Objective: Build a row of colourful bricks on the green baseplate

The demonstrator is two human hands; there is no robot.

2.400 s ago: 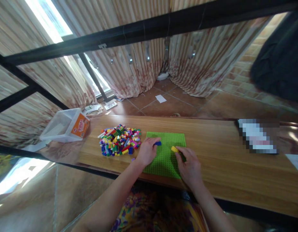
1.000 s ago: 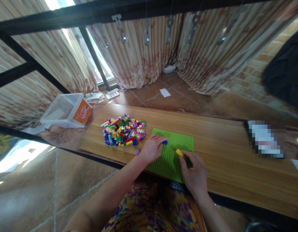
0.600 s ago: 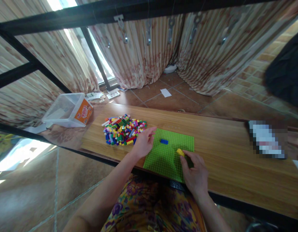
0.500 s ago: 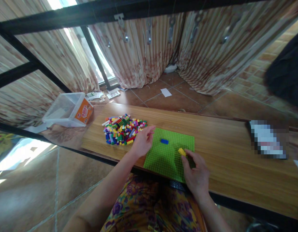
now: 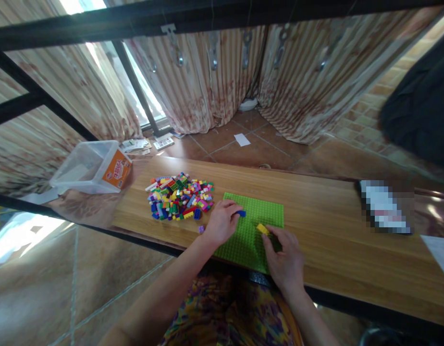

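Over the left part of the green baseplate, my left hand has its fingers closed on a blue brick. My right hand pinches a yellow brick between thumb and fingers, above the right part of the plate. Whether either brick touches the studs, I cannot tell. To the left of the plate lies a pile of mixed coloured bricks. A single purple brick sits apart from it, near my left wrist.
The baseplate and pile lie on a long wooden table. A clear plastic box with an orange label stands beyond its left end. At the right are a blurred-out dark-edged object and a paper sheet. A dark metal bar crosses above.
My left hand has moved right and closed on the blue brick, which lay free on the plate before. My right hand still holds the yellow brick. The view has shifted slightly.
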